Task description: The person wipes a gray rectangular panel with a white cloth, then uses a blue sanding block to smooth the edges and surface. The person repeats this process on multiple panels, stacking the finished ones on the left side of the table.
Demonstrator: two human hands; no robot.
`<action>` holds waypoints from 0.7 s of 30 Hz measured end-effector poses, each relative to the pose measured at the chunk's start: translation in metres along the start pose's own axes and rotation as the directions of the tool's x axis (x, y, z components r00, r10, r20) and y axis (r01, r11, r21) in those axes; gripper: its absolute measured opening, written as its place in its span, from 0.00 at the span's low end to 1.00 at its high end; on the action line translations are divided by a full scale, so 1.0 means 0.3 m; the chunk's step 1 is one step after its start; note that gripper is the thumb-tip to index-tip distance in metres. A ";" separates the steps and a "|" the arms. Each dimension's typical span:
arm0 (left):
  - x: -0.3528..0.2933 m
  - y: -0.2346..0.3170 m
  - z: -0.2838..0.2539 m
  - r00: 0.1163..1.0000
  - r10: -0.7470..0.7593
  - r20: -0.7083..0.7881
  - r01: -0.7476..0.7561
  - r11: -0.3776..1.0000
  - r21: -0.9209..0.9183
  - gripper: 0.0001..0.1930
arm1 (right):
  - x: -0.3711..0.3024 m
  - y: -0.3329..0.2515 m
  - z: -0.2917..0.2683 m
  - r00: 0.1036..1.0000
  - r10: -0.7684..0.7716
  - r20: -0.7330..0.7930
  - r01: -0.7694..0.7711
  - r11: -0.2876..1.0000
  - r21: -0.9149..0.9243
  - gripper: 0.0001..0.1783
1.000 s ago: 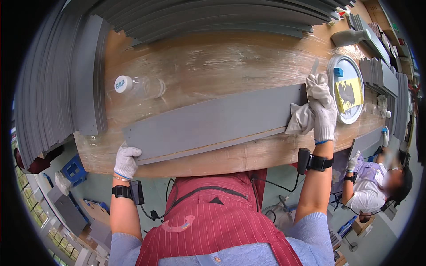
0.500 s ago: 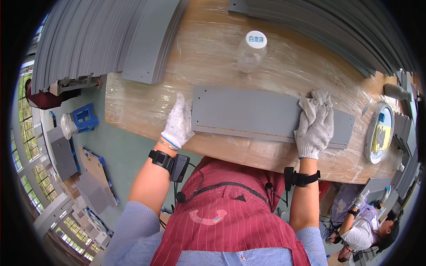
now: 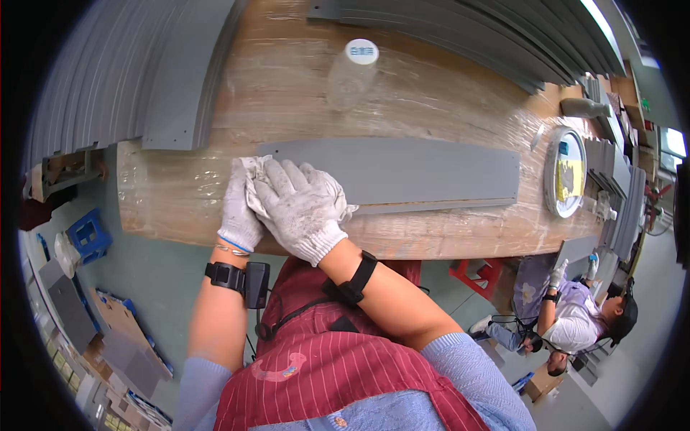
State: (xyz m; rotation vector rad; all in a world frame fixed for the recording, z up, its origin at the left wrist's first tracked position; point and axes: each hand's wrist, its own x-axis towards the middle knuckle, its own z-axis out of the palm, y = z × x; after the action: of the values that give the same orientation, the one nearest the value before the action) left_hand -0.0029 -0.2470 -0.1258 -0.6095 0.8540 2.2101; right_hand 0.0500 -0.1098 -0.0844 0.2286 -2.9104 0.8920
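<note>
A flat, open right grip (image 3: 298, 205) is pressing a cloth (image 3: 348, 210) against a gray panel (image 3: 431, 172), work seemingly unfinished, left grip (image 3: 241, 215) too hidden to judge, stacked panels (image 3: 129, 79) nearby

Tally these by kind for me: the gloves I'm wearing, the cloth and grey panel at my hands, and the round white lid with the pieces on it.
White gloves: 2
Cloth: 1
Grey panel: 1
Round white lid: 1
Blue block: 1
Yellow piece: 1
Total: 7
</note>
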 end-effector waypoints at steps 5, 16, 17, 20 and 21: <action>-0.027 0.006 0.036 0.995 -0.090 -0.052 0.101 0.952 0.287 0.21 | -0.186 0.240 -0.203 0.933 0.265 -0.243 -0.312 0.932 -0.182 0.25; -0.025 0.007 0.031 0.990 -0.023 -0.141 0.076 0.921 0.381 0.23 | -0.680 0.895 -0.619 0.556 0.527 -0.642 -0.806 0.532 -0.260 0.16; -0.028 0.005 0.040 0.987 -0.025 -0.159 0.086 0.918 0.388 0.23 | -0.749 0.953 -0.662 0.588 0.581 -0.562 -0.798 0.530 -0.287 0.15; -0.027 0.016 0.047 0.982 0.005 -0.190 0.073 0.912 0.403 0.22 | -0.905 1.081 -0.798 0.395 0.763 -0.511 -0.912 0.394 -0.117 0.18; -0.031 0.006 0.041 0.979 0.041 -0.198 0.043 0.916 0.399 0.22 | -0.847 1.050 -0.899 0.153 0.962 -0.226 -0.949 0.207 0.238 0.22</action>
State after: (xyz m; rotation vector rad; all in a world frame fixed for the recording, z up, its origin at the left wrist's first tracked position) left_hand -0.0004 -0.2431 -0.1110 -0.6353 1.3699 1.9085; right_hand 0.2583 0.3295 -0.0674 -1.8463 -2.3689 0.8784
